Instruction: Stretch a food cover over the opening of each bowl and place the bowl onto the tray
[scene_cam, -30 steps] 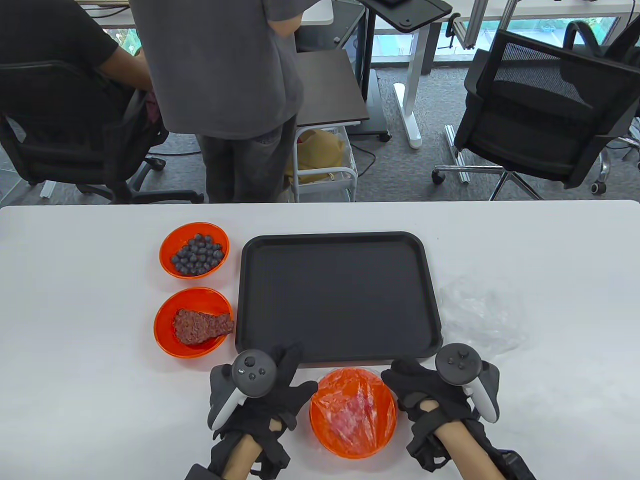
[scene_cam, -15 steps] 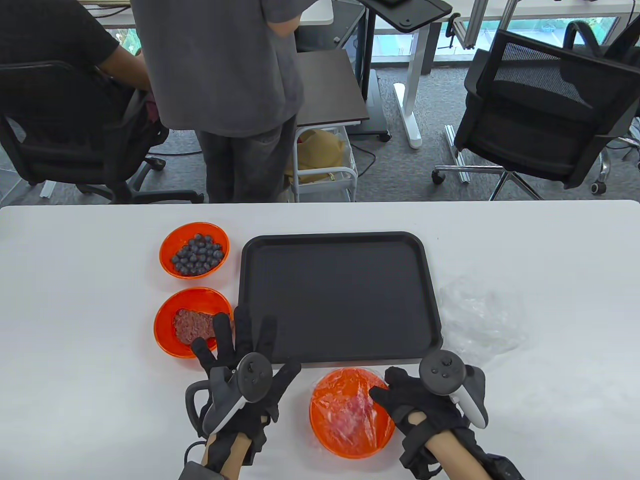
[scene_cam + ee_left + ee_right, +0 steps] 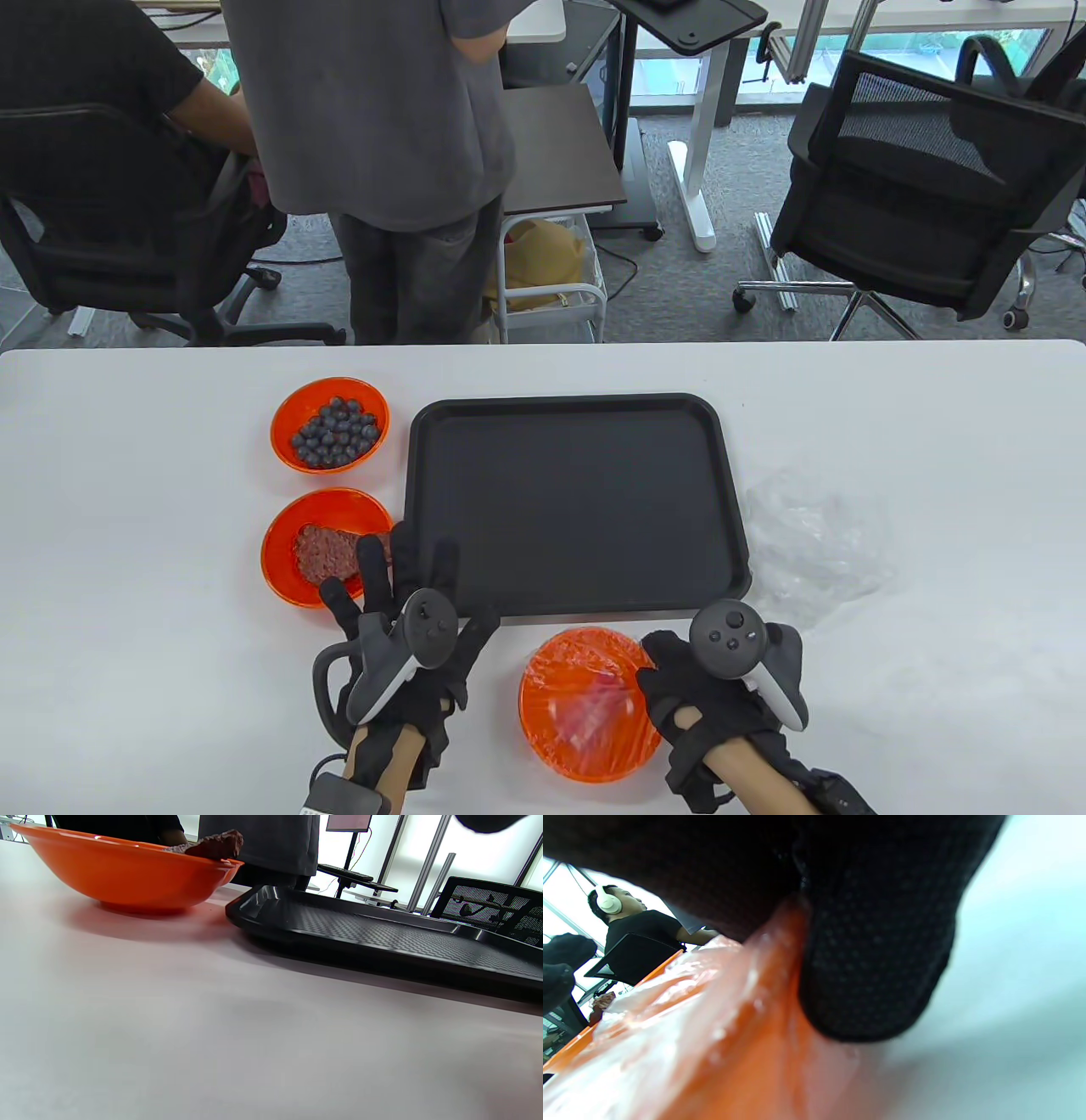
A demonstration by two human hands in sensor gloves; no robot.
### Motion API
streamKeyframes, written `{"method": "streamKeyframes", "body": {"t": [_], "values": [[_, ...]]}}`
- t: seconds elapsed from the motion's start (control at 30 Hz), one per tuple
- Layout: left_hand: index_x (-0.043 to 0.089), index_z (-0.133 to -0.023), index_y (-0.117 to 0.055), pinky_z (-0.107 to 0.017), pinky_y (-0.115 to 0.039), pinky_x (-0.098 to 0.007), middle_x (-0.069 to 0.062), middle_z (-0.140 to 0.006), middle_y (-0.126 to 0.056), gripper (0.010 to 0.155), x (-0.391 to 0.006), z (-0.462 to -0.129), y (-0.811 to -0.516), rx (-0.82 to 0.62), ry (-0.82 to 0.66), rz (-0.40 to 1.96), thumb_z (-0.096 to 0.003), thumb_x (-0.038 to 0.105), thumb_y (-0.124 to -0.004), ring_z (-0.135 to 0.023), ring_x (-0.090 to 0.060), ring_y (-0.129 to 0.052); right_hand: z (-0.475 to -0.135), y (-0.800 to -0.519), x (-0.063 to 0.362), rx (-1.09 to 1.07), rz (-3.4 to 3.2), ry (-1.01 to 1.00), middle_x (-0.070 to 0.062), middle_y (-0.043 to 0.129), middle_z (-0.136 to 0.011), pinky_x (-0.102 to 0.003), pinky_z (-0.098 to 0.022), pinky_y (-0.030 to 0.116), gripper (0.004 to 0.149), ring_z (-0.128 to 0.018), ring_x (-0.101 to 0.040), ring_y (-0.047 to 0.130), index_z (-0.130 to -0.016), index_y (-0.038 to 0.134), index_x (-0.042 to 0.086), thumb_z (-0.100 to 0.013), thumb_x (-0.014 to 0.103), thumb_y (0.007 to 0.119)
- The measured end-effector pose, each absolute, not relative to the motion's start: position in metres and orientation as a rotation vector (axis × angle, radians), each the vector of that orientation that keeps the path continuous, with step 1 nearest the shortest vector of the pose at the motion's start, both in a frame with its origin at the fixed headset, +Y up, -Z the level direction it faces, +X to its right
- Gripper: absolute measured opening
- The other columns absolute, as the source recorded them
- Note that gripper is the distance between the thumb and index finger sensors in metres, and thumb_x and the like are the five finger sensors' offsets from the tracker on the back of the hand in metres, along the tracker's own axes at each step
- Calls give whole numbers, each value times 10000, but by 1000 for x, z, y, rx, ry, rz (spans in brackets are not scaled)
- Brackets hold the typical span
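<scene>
An orange bowl point(image 3: 585, 722) with clear film stretched over it and pink food inside sits on the white table, just in front of the black tray point(image 3: 577, 407). My right hand point(image 3: 657, 671) grips its right rim. In the right wrist view a gloved finger point(image 3: 874, 942) presses on the filmed rim of the bowl point(image 3: 712, 1035). My left hand point(image 3: 407, 577) hovers flat with its fingers spread by the tray's front left corner, holding nothing. The left wrist view shows the tray point(image 3: 382, 938) bare.
Two uncovered orange bowls stand left of the tray: one with blueberries point(image 3: 330, 424), one with a meat slab point(image 3: 327, 546), the same meat bowl point(image 3: 127, 874) close to my left wrist. Crumpled clear covers point(image 3: 819, 535) lie right of the tray. Two people and office chairs are beyond the far edge.
My left hand left the covered bowl, moved left and forward and spread its fingers. My right hand closed in on the rim, and the bowl shifted slightly left and toward me.
</scene>
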State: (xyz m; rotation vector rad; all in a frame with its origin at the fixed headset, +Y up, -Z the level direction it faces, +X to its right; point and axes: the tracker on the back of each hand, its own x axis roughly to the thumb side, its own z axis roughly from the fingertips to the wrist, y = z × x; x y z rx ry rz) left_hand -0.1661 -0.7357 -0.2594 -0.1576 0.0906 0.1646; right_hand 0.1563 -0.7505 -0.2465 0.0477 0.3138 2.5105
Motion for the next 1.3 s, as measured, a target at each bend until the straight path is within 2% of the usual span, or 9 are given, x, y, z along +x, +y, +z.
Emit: {"method": "streamKeyframes", "body": {"t": [0.2, 0.33, 0.5, 0.87, 1.3], "values": [[551, -1116, -135, -687, 112, -624, 130, -1202, 106, 866, -165, -261, -740, -217, 97, 148, -404, 869, -513, -1095, -215, 209, -250, -746, 158, 67, 2480, 335, -219, 1059, -665, -250, -138, 1064, 538, -330, -321, 1197, -878, 919, -47, -411, 213, 976], [543, -1120, -136, -684, 117, -621, 131, -1201, 110, 857, -166, -260, -740, -224, 99, 179, -400, 860, -475, -1092, -212, 215, -258, -729, 167, 36, 2454, 279, -219, 1061, -664, -250, -139, 1063, 535, -328, -323, 1196, -879, 922, -44, -413, 213, 975], [535, -1119, -123, -685, 114, -621, 127, -1200, 113, 860, -165, -258, -738, -220, 96, 181, -400, 858, -466, -1091, -213, 215, -291, -712, 186, -93, 2392, 194, -217, 1061, -670, -254, -145, 1061, 536, -337, -325, 1193, -884, 922, -36, -414, 216, 975], [532, -1119, -121, -689, 111, -620, 125, -1203, 108, 860, -160, -256, -738, -252, 86, 170, -407, 855, -479, -1090, -211, 215, -378, -716, 219, -514, 2314, 50, -235, 1049, -681, -254, -157, 1067, 556, -349, -339, 1192, -889, 907, -47, -403, 209, 991], [534, -1120, -118, -688, 115, -616, 127, -1197, 116, 859, -153, -255, -739, -286, 76, 150, -411, 857, -480, -1083, -208, 226, -428, -735, 228, -870, 2172, -8, -191, 1038, -710, -219, -187, 1074, 556, -378, -305, 1191, -910, 889, 4, -422, 255, 984]]}}
